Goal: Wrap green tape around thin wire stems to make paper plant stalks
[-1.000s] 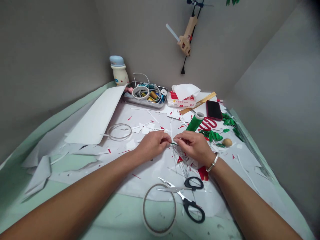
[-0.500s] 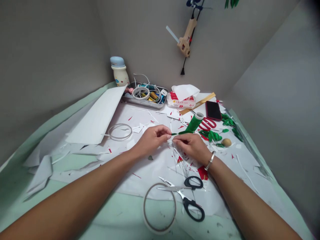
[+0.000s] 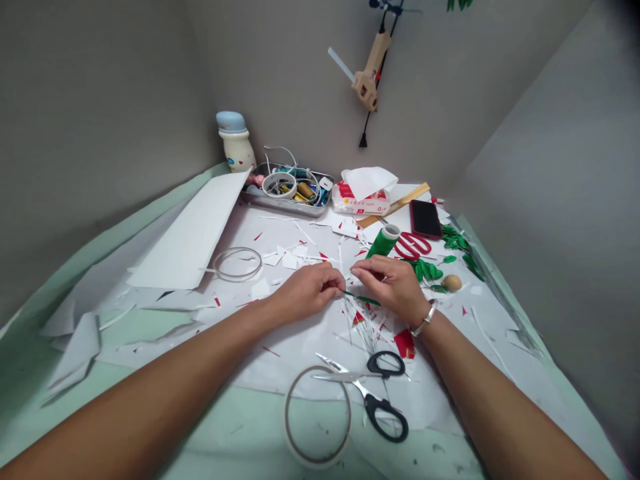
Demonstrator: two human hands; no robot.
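My left hand (image 3: 311,291) is closed in a pinch on the thin stem of a slender green leaf (image 3: 369,301), which points right beneath my other hand. My right hand (image 3: 393,283), with a bangle at its wrist, has thumb and forefinger pressed together just above the leaf; what they hold, if anything, is too fine to see. Right behind it a spool of green thread (image 3: 383,241) stands tilted, its lower part hidden by the hand. Thin wires (image 3: 367,333) lie in a loose bundle below the hands. More green leaves (image 3: 427,270) lie to the right, near a small tan ball (image 3: 452,283).
Black-handled scissors (image 3: 373,393) lie open across a tape roll (image 3: 287,427) in front. Red-handled scissors (image 3: 413,246), a phone (image 3: 426,219) and a tissue pack (image 3: 361,199) lie behind. A metal tray (image 3: 300,209) holds thread and cable. A glue gun (image 3: 371,73) hangs on the wall.
My right hand has risen and shifted right, away from the left fingertips. The leaf and my left fingertips have dropped lower, and the leaf now slants down to the right.
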